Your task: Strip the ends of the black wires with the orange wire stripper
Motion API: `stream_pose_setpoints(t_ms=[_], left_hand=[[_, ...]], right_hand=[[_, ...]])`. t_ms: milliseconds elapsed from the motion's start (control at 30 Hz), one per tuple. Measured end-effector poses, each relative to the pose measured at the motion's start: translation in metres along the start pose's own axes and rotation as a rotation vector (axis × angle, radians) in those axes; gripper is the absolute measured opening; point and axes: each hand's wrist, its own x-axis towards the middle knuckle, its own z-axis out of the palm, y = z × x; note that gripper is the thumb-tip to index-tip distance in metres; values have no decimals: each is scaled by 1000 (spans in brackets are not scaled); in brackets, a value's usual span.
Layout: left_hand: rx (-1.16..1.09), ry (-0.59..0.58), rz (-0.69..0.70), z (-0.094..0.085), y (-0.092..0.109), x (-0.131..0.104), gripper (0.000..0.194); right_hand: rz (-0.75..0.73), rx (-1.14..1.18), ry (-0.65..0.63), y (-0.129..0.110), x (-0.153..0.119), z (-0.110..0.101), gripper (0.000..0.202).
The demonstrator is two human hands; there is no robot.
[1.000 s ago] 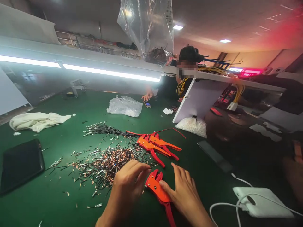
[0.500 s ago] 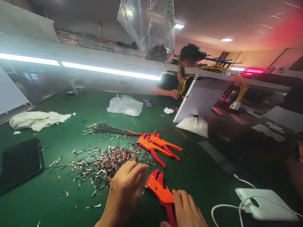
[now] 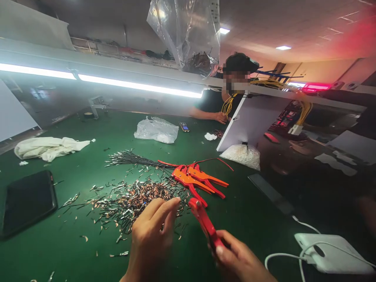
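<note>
wire stripper (image 3: 205,220): was gripped in right hand (image 3: 239,256), head foremost. visible edge was red. left hand (image 3: 152,229) was curled, contents indiscernible.

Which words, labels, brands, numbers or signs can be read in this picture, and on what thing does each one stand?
No text can be read.
Hanging clear plastic bag: a column of print near its right edge, too small and blurred.
Small device with blue screen: any characters are too small.
Red tool in the right hand: no readable mark.
Orange-and-red pliers on the table: no readable mark.
</note>
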Motion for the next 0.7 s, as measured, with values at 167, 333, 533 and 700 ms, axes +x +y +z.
stream_pose_setpoints(t_ms=[167, 333, 533, 700], left_hand=[[105, -21, 40, -1, -5, 2, 19], [81, -49, -24, -2, 1, 1, 21], [106, -14, -96, -3, 6, 0, 23], [184, 17, -19, -5, -2, 2, 24]], right_hand=[[23, 824, -173, -54, 37, 7, 36], [34, 1090, -192, -59, 91, 14, 26], [9, 1143, -234, -29, 83, 20, 31], [-24, 1133, -517, -26, 71, 33, 28]])
